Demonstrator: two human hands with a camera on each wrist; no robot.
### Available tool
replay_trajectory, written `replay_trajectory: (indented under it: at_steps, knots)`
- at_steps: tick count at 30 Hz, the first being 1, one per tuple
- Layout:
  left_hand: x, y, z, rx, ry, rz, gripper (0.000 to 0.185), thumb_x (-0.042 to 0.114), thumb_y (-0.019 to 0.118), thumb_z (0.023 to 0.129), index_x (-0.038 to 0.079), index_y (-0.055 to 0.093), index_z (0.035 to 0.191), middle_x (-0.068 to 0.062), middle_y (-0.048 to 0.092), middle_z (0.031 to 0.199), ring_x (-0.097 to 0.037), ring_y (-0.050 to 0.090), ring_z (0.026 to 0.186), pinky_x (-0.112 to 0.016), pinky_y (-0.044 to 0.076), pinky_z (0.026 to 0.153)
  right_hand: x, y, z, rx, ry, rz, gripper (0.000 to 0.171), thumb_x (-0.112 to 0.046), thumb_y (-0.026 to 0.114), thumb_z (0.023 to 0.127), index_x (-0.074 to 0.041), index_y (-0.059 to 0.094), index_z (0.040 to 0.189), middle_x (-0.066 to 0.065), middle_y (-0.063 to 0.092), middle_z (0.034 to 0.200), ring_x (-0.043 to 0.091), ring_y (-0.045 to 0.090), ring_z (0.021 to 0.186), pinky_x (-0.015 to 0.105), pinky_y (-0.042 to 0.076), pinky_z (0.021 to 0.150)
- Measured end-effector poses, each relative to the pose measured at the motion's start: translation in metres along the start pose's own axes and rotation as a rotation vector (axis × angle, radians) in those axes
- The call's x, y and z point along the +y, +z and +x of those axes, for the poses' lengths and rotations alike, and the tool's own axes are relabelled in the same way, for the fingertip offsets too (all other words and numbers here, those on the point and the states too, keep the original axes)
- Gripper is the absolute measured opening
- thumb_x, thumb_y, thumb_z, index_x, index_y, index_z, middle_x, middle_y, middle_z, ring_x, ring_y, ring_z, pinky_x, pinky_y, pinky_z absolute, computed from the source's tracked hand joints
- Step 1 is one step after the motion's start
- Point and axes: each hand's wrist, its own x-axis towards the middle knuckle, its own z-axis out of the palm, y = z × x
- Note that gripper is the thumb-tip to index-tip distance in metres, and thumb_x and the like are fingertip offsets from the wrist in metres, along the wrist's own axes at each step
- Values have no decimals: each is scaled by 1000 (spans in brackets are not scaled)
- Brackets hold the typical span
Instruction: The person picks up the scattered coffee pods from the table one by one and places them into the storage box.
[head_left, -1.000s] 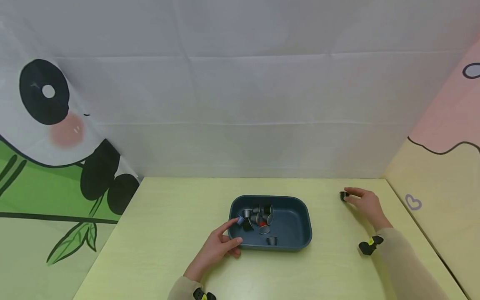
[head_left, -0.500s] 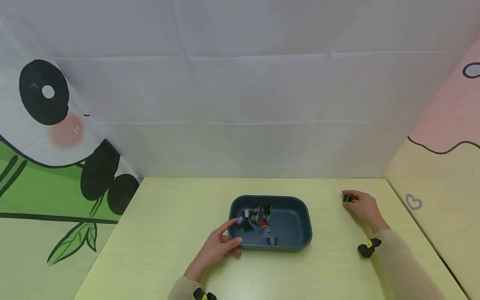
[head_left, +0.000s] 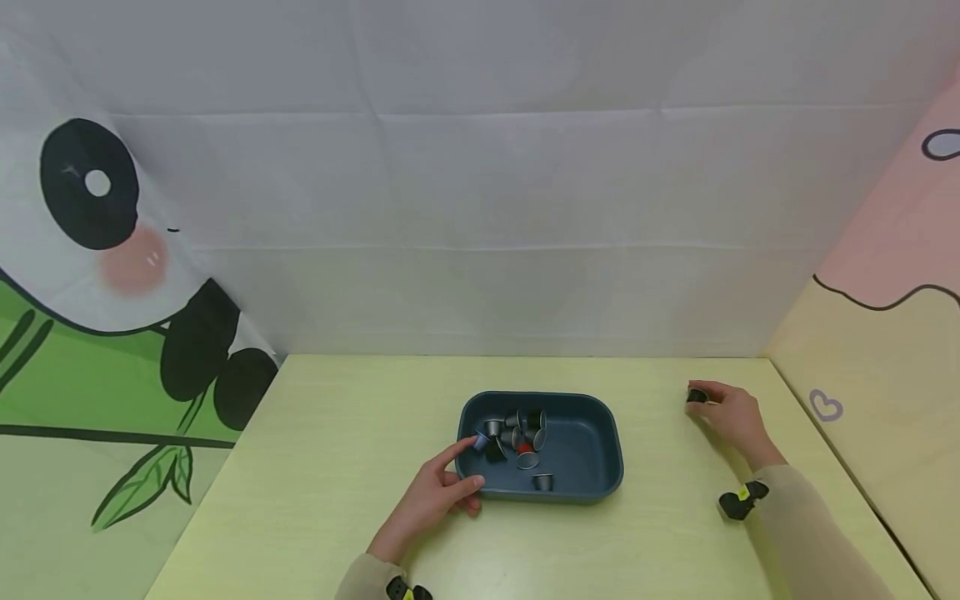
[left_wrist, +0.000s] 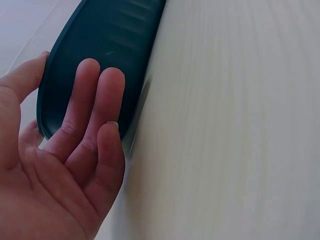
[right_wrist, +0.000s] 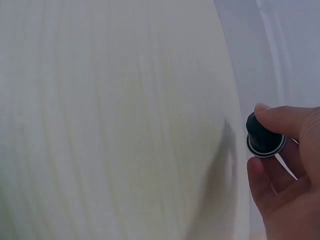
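Near the right end of the table in the head view, my right hand (head_left: 733, 421) pinches a dark coffee capsule (head_left: 697, 396) between thumb and fingers. In the right wrist view this capsule (right_wrist: 262, 137) shows its dark rounded body and silver-ringed rim, tilted in the grasp. My left hand (head_left: 431, 500) holds the left corner of a dark blue tray (head_left: 592, 454), index finger over the rim and thumb at the front edge. The left wrist view shows the other fingers (left_wrist: 107, 100) bent against the tray's outer wall.
Several coffee capsules, silver, black and blue, lie jumbled in the tray's left half, beside a red one (head_left: 527, 456). A silver capsule (head_left: 543, 482) sits apart near the tray's front wall. Pale table (head_left: 360, 417) surrounds the tray, with a white cloth backdrop (head_left: 480, 208) behind.
My right hand has shifted slightly right and toward me, and the capsule has turned in its fingers. The left hand and the tray have stayed put.
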Motion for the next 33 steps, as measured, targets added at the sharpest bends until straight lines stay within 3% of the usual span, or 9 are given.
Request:
replay_trajectory:
  at_steps: [5, 12, 23, 29, 33]
  knots:
    - [0, 0, 0, 2, 2, 1, 67, 23, 71, 95, 17, 40, 153, -16, 71, 75, -32, 72, 68, -31, 51, 58, -7, -5, 1, 19, -48, -8, 45, -18, 75, 91, 0, 64, 131, 27, 63, 125, 48, 60, 113, 41, 51, 76]
    - [2, 1, -2, -1, 8, -12, 68, 22, 70, 95, 14, 38, 154, -17, 71, 75, -33, 72, 68, -33, 53, 58, -26, -11, 0, 28, -111, 10, 45, -18, 74, 93, -2, 63, 134, 27, 61, 128, 50, 61, 110, 50, 55, 76]
    - [2, 1, -1, -8, 16, -17, 68, 21, 71, 95, 15, 38, 154, -17, 71, 75, -33, 72, 68, -33, 54, 60, -70, -15, -1, 25, -195, 2, 43, -22, 76, 91, -2, 67, 127, 27, 65, 119, 44, 67, 99, 44, 56, 72]
    - [0, 0, 1, -3, 3, -1, 67, 22, 71, 95, 18, 39, 154, -15, 72, 74, -31, 72, 68, -31, 53, 59, -95, -11, -1, 15, -228, 28, 40, -20, 78, 89, -5, 70, 125, 22, 69, 113, 35, 70, 90, 33, 54, 68]
    - [1, 0, 0, -2, -2, -8, 68, 23, 71, 95, 17, 39, 154, -15, 71, 75, -32, 72, 68, -34, 55, 62, -109, -6, -1, 8, -252, 44, 40, -19, 79, 88, -7, 71, 125, 19, 70, 111, 32, 70, 89, 32, 53, 67]
